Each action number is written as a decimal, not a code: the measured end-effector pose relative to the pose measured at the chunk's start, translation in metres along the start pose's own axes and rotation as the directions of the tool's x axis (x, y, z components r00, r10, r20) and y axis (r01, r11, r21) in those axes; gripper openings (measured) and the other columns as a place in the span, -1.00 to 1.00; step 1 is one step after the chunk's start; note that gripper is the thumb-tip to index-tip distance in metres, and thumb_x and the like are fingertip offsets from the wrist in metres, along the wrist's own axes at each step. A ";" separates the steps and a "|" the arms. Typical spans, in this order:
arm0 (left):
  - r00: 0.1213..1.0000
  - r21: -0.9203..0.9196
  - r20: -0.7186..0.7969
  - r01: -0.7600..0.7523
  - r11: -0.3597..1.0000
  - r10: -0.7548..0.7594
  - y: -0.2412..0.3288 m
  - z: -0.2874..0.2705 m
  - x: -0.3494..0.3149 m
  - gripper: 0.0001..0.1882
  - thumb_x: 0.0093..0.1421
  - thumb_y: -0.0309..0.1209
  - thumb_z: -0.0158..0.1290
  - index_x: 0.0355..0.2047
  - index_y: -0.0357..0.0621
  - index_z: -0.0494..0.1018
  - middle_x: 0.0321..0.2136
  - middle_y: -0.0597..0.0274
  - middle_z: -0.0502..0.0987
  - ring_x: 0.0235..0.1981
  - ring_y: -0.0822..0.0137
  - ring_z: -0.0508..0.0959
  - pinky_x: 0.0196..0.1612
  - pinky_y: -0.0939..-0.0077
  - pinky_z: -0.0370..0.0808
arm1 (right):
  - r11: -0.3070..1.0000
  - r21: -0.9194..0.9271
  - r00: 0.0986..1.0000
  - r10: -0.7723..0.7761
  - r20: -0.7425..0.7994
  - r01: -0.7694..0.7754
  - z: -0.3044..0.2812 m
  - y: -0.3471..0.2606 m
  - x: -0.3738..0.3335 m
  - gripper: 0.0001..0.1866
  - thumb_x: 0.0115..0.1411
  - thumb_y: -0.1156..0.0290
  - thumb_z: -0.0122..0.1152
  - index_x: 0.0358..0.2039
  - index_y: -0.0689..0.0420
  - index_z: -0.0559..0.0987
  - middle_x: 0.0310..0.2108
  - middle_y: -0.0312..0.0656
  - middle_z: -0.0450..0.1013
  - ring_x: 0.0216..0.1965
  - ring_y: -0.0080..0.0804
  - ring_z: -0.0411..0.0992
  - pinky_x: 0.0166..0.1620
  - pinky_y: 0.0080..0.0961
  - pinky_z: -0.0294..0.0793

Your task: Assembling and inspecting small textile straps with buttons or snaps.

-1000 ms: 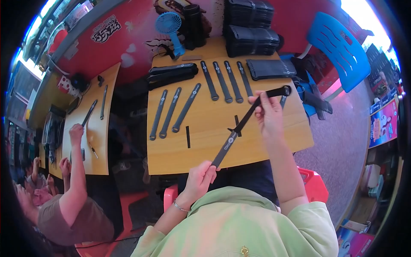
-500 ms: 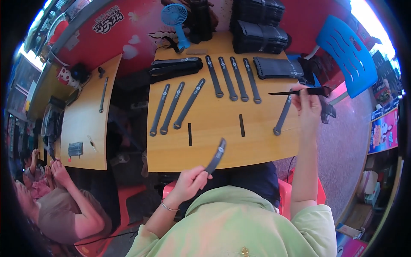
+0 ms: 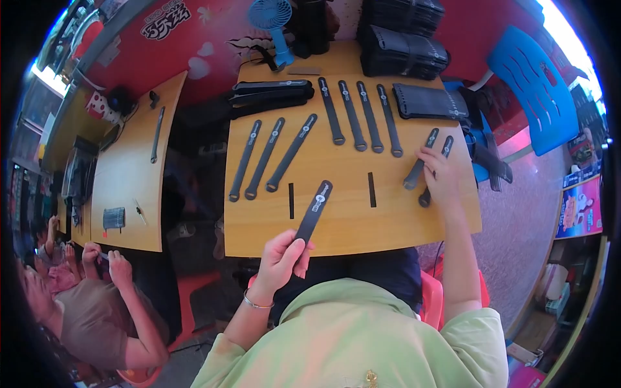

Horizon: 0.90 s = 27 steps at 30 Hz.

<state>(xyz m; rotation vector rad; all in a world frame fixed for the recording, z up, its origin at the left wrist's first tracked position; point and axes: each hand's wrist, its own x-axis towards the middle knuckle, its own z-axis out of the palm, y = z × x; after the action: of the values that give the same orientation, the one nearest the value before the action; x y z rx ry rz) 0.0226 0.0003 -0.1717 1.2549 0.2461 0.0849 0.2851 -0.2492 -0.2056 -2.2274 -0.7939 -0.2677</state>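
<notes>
My left hand point(image 3: 283, 258) grips the lower end of a dark grey strap point(image 3: 317, 204) with pale print, held up above the table's near edge. At the table's right side, my right hand point(image 3: 441, 178) pinches another dark grey strap point(image 3: 421, 159) lying at or just above the wood. Close beside it lies a further strap point(image 3: 446, 147), partly covered by my fingers. Three straps point(image 3: 264, 158) slant in a row at the left, and several more straps point(image 3: 362, 116) lie side by side toward the back. Each has a small loop at its near end.
Two narrow black strips or slots point(image 3: 372, 189) mark the wooden table point(image 3: 336, 233). Behind lie a black strap bundle point(image 3: 272, 97), a flat dark stack point(image 3: 430, 101), tall wrapped stacks point(image 3: 404, 52) and a blue fan point(image 3: 270, 16). A blue chair point(image 3: 533, 87) stands right; a person point(image 3: 97, 317) sits left.
My right hand has come down and toward me, bringing its strap from the air to beside the strap at the right. My left hand's strap has turned its printed face up and risen slightly.
</notes>
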 end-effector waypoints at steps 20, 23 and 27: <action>0.909 0.354 0.309 0.163 0.921 -0.279 0.032 -0.008 0.074 -0.85 0.24 -0.42 -0.03 -0.36 -0.28 0.43 -0.61 0.38 0.44 -0.63 0.65 0.41 -0.56 0.77 0.35 | 0.518 0.430 0.568 0.136 0.812 -0.739 0.007 -0.101 -0.001 -0.75 0.16 0.49 0.07 -0.13 0.22 0.51 -0.32 -0.34 0.46 -0.31 -0.68 0.38 -0.27 -0.71 0.36; 0.946 0.363 0.236 0.125 0.923 -0.221 0.025 -0.029 0.076 -0.87 0.22 -0.45 -0.01 -0.32 -0.28 0.41 -0.55 0.36 0.45 -0.58 0.63 0.43 -0.50 0.76 0.39 | 0.579 0.453 0.666 0.223 0.712 -0.678 0.017 -0.091 -0.002 -0.79 0.16 0.52 0.06 -0.19 0.20 0.54 -0.42 -0.38 0.43 -0.40 -0.70 0.35 -0.34 -0.71 0.34; 0.975 0.398 0.081 0.158 0.904 -0.206 0.024 -0.053 0.089 -0.88 0.21 -0.48 0.00 -0.29 -0.29 0.39 -0.53 0.35 0.44 -0.53 0.59 0.46 -0.45 0.72 0.44 | 0.668 0.410 0.721 0.281 0.633 -0.620 0.031 -0.083 0.009 -0.82 0.17 0.55 0.03 -0.23 0.23 0.56 -0.47 -0.36 0.40 -0.46 -0.69 0.33 -0.37 -0.70 0.34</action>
<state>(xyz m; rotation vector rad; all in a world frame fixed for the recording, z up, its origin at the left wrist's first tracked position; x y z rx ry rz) 0.0984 0.0746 -0.1767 1.6216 0.2827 -0.2123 0.2391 -0.1793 -0.1752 -1.7799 -0.4252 0.7997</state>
